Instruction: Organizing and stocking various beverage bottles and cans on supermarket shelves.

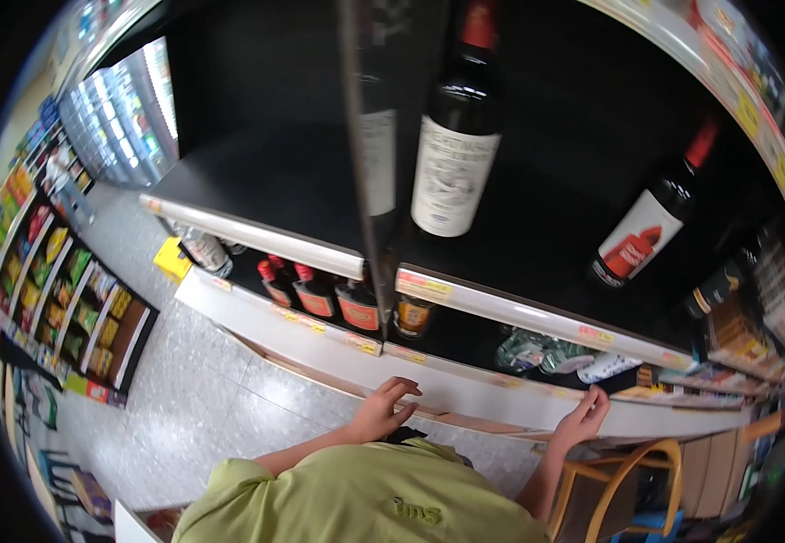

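My left hand (385, 410) is in front of the white lower shelf front (460, 387), its thumb and fingers apart and holding nothing. Farther right, my right hand (583, 417) is raised with loosely bent fingers near the same shelf front; nothing shows in it, and I cannot tell whether it touches the edge. Above the left hand, a wine bottle with a white label (457, 176) stands on the black upper shelf (535, 224). To its right is a second wine bottle with a red picture on its label (638, 234). Green-tinted bottles (545, 351) lie on the lower shelf near my right hand.
An upright divider (358, 136) splits the shelving. Red-capped bottles (314, 293) stand on the lower shelf at left. A wooden-armed chair (609, 495) is by my right arm. A snack rack (73, 305) stands across the tiled aisle (209, 387), with a person (65, 180) farther back.
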Demonstrator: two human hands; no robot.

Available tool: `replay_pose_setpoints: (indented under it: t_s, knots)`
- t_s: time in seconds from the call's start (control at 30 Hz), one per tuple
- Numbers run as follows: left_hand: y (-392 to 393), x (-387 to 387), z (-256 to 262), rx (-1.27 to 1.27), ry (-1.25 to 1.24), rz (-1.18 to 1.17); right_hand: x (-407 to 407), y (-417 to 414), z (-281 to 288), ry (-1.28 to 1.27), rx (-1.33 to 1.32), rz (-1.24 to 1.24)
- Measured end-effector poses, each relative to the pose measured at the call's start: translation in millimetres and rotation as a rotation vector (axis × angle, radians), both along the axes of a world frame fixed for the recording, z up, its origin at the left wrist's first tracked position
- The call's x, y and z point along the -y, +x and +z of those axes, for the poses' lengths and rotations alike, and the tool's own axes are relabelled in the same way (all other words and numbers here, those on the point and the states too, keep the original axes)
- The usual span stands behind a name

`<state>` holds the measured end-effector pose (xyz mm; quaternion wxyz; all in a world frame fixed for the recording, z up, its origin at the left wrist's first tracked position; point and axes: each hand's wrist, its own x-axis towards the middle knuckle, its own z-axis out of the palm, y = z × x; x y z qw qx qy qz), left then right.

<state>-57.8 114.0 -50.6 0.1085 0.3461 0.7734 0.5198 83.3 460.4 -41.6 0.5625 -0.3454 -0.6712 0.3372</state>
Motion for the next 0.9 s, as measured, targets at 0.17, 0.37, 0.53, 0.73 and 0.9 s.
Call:
replay_pose_setpoints:
  t_s: [0.17,0.37,0.53,0.73,0.9]
  knots:
    - [-6,29,4,-0.070,0.028,0.007,84,-32,23,-0.079,-0.031,0.218]
    - [-21,67,11,-0.056,0.016,0.035,182,-69,29,-0.141,0.038,0.509]
    - [-37,103,19,-0.106,0.036,0.075,243,-88,23,-0.083,0.140,0.748]
    - [-52,149,17,-0.081,0.051,0.179,305,-104,19,-0.113,0.232,0.929]
    - [-62,182,15,-0.078,0.083,0.201,342,-108,2,-0.064,0.323,1.025]
